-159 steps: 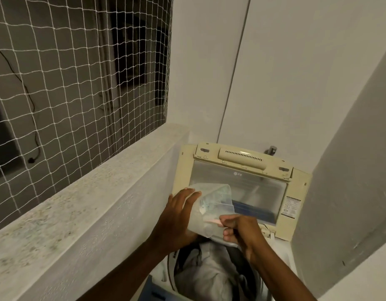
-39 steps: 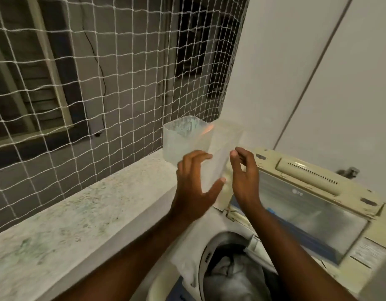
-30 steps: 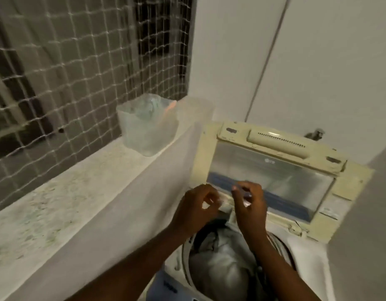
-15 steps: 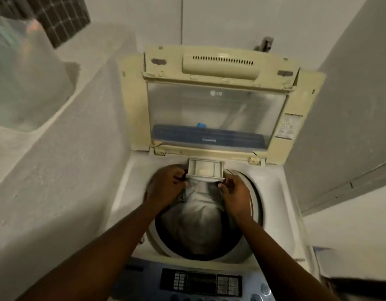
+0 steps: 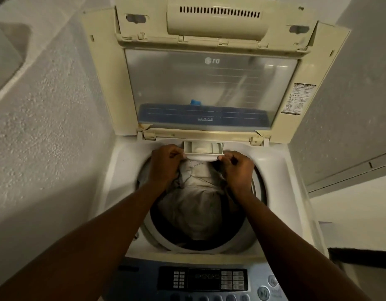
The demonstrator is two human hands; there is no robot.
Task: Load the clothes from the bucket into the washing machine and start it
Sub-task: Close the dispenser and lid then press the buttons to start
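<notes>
Washer top [image 5: 274, 170], drawer [image 5: 201, 148] (clothes [image 5: 198, 203] beneath)

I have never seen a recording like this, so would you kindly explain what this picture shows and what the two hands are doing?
There is no robot here. A person wears a camera on the head, so the single view looks forward and down. Below stands a top-loading washing machine with its lid standing open. Pale clothes lie inside it. At the far edge of the round opening sits a small drawer, partly pulled out. The left hand grips the drawer's left front corner, and the right hand pinches its right front corner. Nearest the camera is the control panel with its buttons.
</notes>
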